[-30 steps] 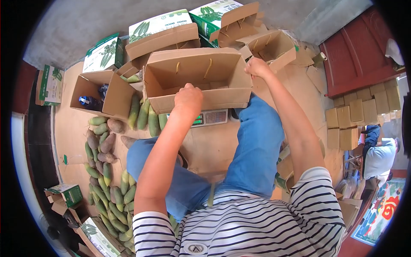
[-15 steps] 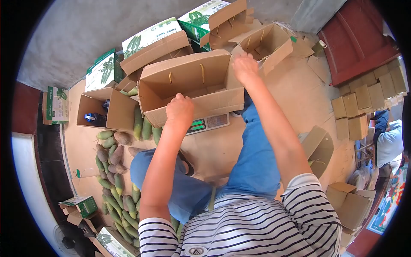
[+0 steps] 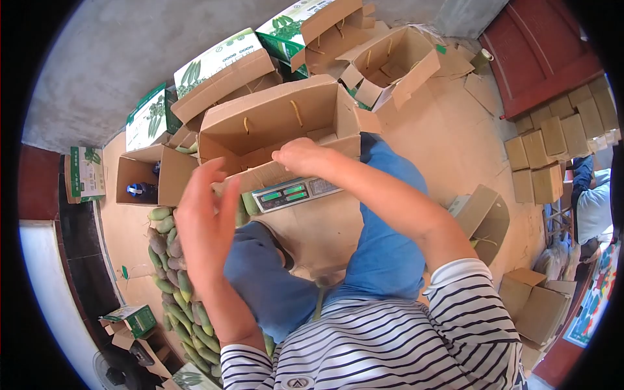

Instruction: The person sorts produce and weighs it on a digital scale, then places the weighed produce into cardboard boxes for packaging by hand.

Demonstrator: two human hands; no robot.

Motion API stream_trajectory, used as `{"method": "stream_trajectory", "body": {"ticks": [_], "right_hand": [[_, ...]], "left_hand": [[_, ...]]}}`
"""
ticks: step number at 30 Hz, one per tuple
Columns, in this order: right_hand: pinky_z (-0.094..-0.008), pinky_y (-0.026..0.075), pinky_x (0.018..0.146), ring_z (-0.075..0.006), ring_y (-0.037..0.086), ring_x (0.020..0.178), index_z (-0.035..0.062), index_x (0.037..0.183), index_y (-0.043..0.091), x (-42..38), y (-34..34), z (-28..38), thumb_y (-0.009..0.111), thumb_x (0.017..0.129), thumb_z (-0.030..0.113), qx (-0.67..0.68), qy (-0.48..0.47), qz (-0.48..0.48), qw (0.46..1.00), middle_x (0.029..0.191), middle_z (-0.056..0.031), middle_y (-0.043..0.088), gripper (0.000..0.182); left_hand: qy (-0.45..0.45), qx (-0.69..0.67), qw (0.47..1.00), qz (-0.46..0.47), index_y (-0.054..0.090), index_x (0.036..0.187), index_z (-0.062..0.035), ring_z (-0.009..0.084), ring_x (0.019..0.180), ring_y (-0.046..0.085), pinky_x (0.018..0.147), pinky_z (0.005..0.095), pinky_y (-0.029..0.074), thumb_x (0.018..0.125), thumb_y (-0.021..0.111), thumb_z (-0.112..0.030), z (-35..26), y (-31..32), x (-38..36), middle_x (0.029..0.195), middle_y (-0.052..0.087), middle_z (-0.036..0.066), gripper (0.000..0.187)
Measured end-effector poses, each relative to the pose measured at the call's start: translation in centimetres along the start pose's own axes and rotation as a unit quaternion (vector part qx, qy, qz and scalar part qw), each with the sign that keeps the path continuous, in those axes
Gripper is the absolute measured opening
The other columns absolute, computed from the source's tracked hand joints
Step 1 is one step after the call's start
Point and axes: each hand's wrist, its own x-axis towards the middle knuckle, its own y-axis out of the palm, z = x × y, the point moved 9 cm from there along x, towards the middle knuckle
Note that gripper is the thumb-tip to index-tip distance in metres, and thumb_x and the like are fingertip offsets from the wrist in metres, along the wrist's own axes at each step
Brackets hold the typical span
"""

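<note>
An open cardboard box [image 3: 266, 117] with yellow cord handles inside stands in front of me on a digital scale [image 3: 286, 195] with lit green displays. My right hand [image 3: 302, 156] reaches across to the middle of the box's near edge, fingers closed on the cardboard there. Near the front left corner, my left hand [image 3: 207, 201] is raised with fingers apart and nothing in them. It hides that corner of the box from view. Green gourd-like vegetables [image 3: 250, 203] lie beside the scale.
A long pile of green and brown vegetables [image 3: 188, 305] covers the floor on my left. A small box [image 3: 143, 172] holds blue-capped bottles. Printed cartons [image 3: 218, 62] line the wall, with another open box [image 3: 390, 62] at the back right. Brown boxes [image 3: 552, 143] are stacked far right, near another person [image 3: 593, 205].
My right hand has left the box's right end and come to the middle of its near edge. My left hand has let go there and moved left. The box's right end flap now sticks outward.
</note>
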Motion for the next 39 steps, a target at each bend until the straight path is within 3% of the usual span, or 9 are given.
{"method": "stream_trajectory", "body": {"ticks": [7,10,13,15,17,21,29,32,39], "right_hand": [[-0.0448,0.049,0.073,-0.0355,0.061,0.088,0.0055,0.091,0.060,0.6,0.1,-0.4,0.056,0.080,0.013,0.007,-0.027,0.000,1.000,0.090,-0.0178,0.063,0.014],[-0.0447,0.049,0.075,-0.0370,0.060,0.090,0.0075,0.095,0.061,0.6,0.3,-0.7,0.059,0.080,0.015,0.018,-0.033,-0.009,0.999,0.094,-0.0174,0.063,0.017],[-0.0452,0.048,0.076,-0.0365,0.059,0.091,0.0089,0.103,0.059,0.8,0.4,-0.7,0.062,0.078,0.014,0.029,-0.087,-0.053,0.994,0.095,-0.0171,0.063,0.025],[-0.0459,0.046,0.075,-0.0377,0.057,0.091,0.0070,0.101,0.056,0.3,-0.3,0.2,0.060,0.080,0.013,0.023,-0.095,-0.040,0.994,0.093,-0.0176,0.062,0.022],[-0.0458,0.045,0.075,-0.0382,0.056,0.091,0.0054,0.100,0.053,0.1,-0.6,1.2,0.058,0.082,0.012,0.011,-0.091,-0.034,0.995,0.093,-0.0182,0.061,0.020],[-0.0452,0.044,0.077,-0.0383,0.055,0.094,0.0035,0.102,0.049,0.0,-1.0,1.4,0.056,0.084,0.012,0.005,-0.047,-0.018,0.999,0.097,-0.0187,0.059,0.021],[-0.0443,0.042,0.080,-0.0376,0.054,0.098,0.0040,0.106,0.047,0.2,-0.3,1.4,0.055,0.086,0.014,0.008,-0.013,-0.003,1.000,0.102,-0.0196,0.058,0.024],[-0.0432,0.042,0.080,-0.0377,0.054,0.098,0.0044,0.109,0.047,0.2,0.4,1.1,0.054,0.087,0.014,0.012,-0.018,-0.017,1.000,0.102,-0.0200,0.058,0.025],[-0.0427,0.042,0.080,-0.0385,0.054,0.097,0.0047,0.109,0.047,0.7,0.2,1.6,0.053,0.087,0.015,0.020,-0.009,-0.002,1.000,0.101,-0.0201,0.058,0.024]], "left_hand": [[-0.131,-0.177,0.960,-0.174,0.058,0.106,-0.0004,0.0089,0.071,0.057,0.065,0.0218,0.047,0.090,0.055,-0.007,14.5,-1.8,-9.1,0.093,0.063,0.006,0.018],[-0.200,-0.021,0.977,-0.076,0.059,0.104,-0.0011,0.0219,0.090,0.061,0.073,0.0333,0.049,0.086,0.057,-0.009,23.0,2.8,-15.1,0.097,0.063,0.011,0.020],[-0.261,0.055,0.960,0.084,0.058,0.102,-0.0036,0.0337,0.084,0.062,0.072,0.0408,0.049,0.080,0.062,-0.016,27.3,9.0,-23.0,0.100,0.062,0.018,0.026],[-0.273,0.214,0.886,0.309,0.058,0.095,-0.0058,0.0326,0.086,0.063,0.072,0.0430,0.050,0.078,0.064,-0.027,29.4,14.4,-29.0,0.093,0.063,0.016,0.027],[-0.303,0.155,0.842,0.418,0.057,0.100,-0.0045,0.0349,0.090,0.061,0.077,0.0437,0.048,0.078,0.061,-0.035,31.4,18.6,-35.0,0.092,0.063,0.019,0.038],[-0.379,0.080,0.820,0.421,0.058,0.104,-0.0052,0.0351,0.093,0.060,0.080,0.0436,0.048,0.079,0.058,-0.034,34.7,21.1,-42.4,0.096,0.063,0.019,0.038],[-0.552,0.233,0.729,0.331,0.056,0.106,-0.0073,0.0324,0.111,0.052,0.086,0.0439,0.047,0.078,0.063,-0.031,39.9,11.8,-53.1,0.117,0.052,0.015,0.037],[-0.602,0.201,0.669,0.388,0.054,0.108,-0.0077,0.0314,0.114,0.049,0.087,0.0437,0.047,0.077,0.065,-0.030,39.3,9.7,-57.4,0.121,0.049,0.013,0.039],[-0.585,0.299,0.632,0.412,0.041,0.126,-0.0100,0.0282,0.119,0.045,0.095,0.0462,0.041,0.071,0.075,-0.029,41.0,9.4,-62.1,0.124,0.046,0.011,0.067]]}}
